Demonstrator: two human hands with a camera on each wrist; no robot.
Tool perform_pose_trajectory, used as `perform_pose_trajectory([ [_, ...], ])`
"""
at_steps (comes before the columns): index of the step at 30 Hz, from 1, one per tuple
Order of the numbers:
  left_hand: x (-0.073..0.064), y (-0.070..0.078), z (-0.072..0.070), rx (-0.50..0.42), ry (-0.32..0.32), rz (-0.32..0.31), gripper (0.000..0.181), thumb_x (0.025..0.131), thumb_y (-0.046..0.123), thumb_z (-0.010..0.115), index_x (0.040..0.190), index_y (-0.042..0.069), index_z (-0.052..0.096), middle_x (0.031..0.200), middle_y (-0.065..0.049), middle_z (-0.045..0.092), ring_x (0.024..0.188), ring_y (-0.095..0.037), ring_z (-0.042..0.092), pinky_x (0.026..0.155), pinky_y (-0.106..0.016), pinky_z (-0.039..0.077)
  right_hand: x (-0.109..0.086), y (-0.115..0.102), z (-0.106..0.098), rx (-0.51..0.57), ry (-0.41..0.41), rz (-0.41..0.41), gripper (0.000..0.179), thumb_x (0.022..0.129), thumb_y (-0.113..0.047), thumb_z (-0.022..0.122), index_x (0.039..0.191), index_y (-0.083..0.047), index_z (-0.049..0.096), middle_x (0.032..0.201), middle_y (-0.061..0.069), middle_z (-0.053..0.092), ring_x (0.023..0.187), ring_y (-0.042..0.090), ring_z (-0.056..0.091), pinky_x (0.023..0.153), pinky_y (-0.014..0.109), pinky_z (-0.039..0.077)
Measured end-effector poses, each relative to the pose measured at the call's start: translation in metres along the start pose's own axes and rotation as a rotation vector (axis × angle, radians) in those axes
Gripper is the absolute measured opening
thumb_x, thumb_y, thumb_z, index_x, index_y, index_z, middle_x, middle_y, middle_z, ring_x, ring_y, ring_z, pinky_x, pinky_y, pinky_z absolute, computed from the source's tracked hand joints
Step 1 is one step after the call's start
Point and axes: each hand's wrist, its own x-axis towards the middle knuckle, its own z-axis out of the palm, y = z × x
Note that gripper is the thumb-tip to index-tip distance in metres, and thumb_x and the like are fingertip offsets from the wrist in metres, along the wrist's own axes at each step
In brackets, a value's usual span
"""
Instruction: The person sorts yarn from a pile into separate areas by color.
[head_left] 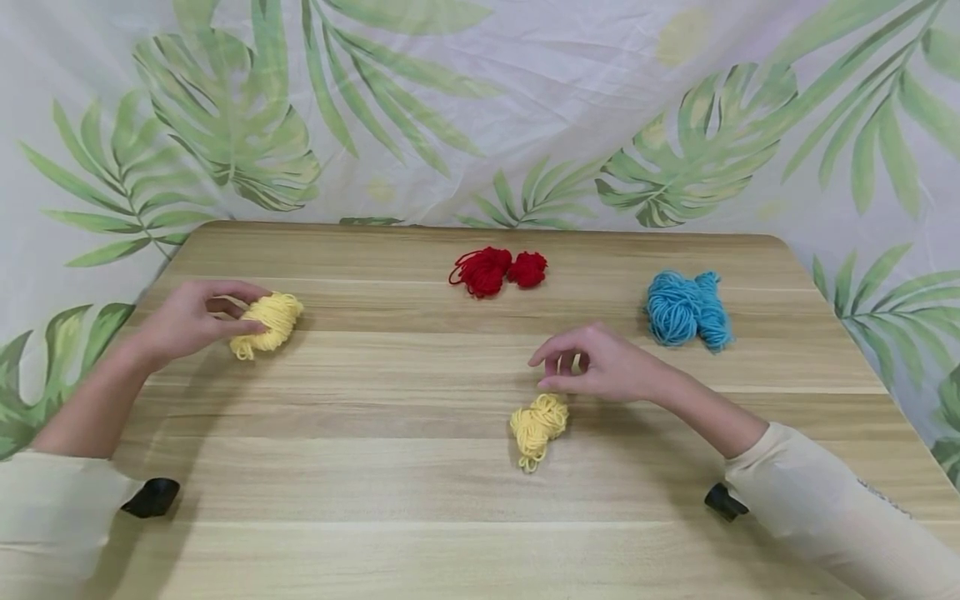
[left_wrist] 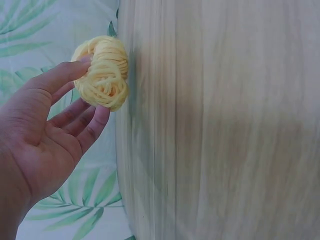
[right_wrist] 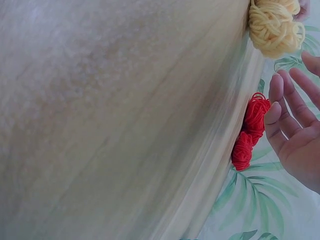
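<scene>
At the left of the table, my left hand [head_left: 197,317] pinches a bundle of yellow yarn [head_left: 272,323] between thumb and fingers. The left wrist view shows the thumb on one side of this yarn [left_wrist: 107,75] and fingertips at its other side. My right hand [head_left: 596,364] hovers with bent, relaxed fingers and holds nothing. Just below its thumb in the head view lies a second, smaller bundle of yellow yarn [head_left: 537,427], pinched in at its middle. In the right wrist view the fingers [right_wrist: 295,102] are apart from that yellow yarn [right_wrist: 275,30].
Red yarn [head_left: 483,272] in two joined lumps lies near the back edge of the wooden table [head_left: 360,483]. Blue yarn [head_left: 678,308] sits at the back right. Behind the table hangs a leaf-printed cloth [head_left: 420,100]. Black pieces [head_left: 152,497] show at both sleeves.
</scene>
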Motion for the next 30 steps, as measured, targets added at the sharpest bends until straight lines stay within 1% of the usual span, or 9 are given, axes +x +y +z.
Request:
perform_pose_trajectory([
  [2,-0.001,-0.001,-0.002,-0.005,0.006,-0.002,0.04,0.085,-0.004,0.081,0.122,-0.011,0.067,0.107,0.03,0.062,0.09,0.004,0.059,0.072,-0.012,0.05,0.0,0.0,0.0,0.0,-0.002,0.002,0.025,0.094,-0.019,0.078,0.115,-0.004,0.076,0.091,-0.006,0.074,0.08,0.01,0.065,0.068,0.031,0.057],
  [6,-0.003,-0.003,-0.004,-0.006,0.009,-0.007,0.041,0.085,-0.004,0.081,0.123,-0.012,0.067,0.107,0.03,0.062,0.091,0.005,0.059,0.072,-0.012,0.05,0.0,0.0,0.0,0.003,-0.005,0.006,0.026,0.094,-0.019,0.078,0.115,-0.003,0.076,0.09,-0.006,0.073,0.08,0.01,0.065,0.068,0.031,0.058],
  [13,-0.006,-0.006,-0.006,-0.041,-0.038,-0.053,0.043,0.087,0.002,0.082,0.125,-0.01,0.066,0.105,0.026,0.064,0.087,0.002,0.065,0.064,-0.023,0.056,-0.001,0.0,0.0,0.019,-0.011,0.013,0.027,0.093,-0.017,0.079,0.116,-0.003,0.075,0.088,-0.007,0.072,0.078,0.01,0.064,0.068,0.032,0.058],
  [15,-0.007,-0.006,-0.007,-0.037,-0.061,-0.068,0.044,0.088,0.005,0.082,0.127,-0.009,0.065,0.107,0.02,0.065,0.088,0.001,0.066,0.065,-0.024,0.057,-0.002,0.0,0.0,0.024,-0.016,0.015,0.027,0.093,-0.017,0.079,0.116,-0.003,0.075,0.088,-0.007,0.072,0.078,0.011,0.064,0.069,0.032,0.058],
  [20,-0.008,-0.003,-0.008,-0.014,-0.115,-0.108,0.05,0.09,0.01,0.082,0.133,-0.005,0.063,0.116,-0.004,0.066,0.091,0.001,0.068,0.069,-0.024,0.057,-0.003,0.0,-0.001,0.039,-0.032,0.025,0.029,0.094,-0.02,0.079,0.117,-0.003,0.075,0.088,-0.007,0.072,0.078,0.012,0.064,0.07,0.032,0.058],
  [21,-0.008,-0.002,-0.008,-0.01,-0.121,-0.113,0.051,0.09,0.011,0.082,0.134,-0.004,0.063,0.118,-0.005,0.065,0.092,0.002,0.067,0.07,-0.024,0.056,-0.003,0.0,-0.001,0.042,-0.034,0.027,0.029,0.094,-0.02,0.079,0.118,-0.004,0.075,0.088,-0.007,0.072,0.078,0.012,0.064,0.07,0.032,0.058],
  [23,-0.008,-0.002,-0.009,0.001,-0.125,-0.111,0.051,0.09,0.011,0.082,0.134,-0.004,0.063,0.12,-0.001,0.065,0.093,0.003,0.065,0.071,-0.022,0.055,-0.003,0.001,-0.001,0.049,-0.039,0.027,0.03,0.093,-0.021,0.08,0.118,-0.004,0.075,0.089,-0.007,0.071,0.078,0.012,0.064,0.071,0.032,0.058],
  [27,-0.01,-0.002,-0.011,-0.011,-0.128,-0.084,0.054,0.088,0.007,0.083,0.136,-0.004,0.061,0.116,0.016,0.063,0.097,0.002,0.061,0.074,-0.019,0.054,-0.004,0.001,-0.001,0.063,-0.065,0.031,0.035,0.091,-0.023,0.082,0.12,-0.004,0.074,0.092,-0.003,0.072,0.078,0.013,0.064,0.07,0.032,0.057],
  [30,-0.01,-0.002,-0.012,-0.026,-0.142,-0.06,0.059,0.086,0.004,0.084,0.138,-0.003,0.059,0.115,0.017,0.064,0.099,0.0,0.061,0.076,-0.018,0.054,-0.005,0.001,-0.001,0.08,-0.093,0.046,0.039,0.09,-0.025,0.084,0.121,-0.005,0.073,0.097,0.002,0.073,0.077,0.014,0.064,0.068,0.032,0.056],
])
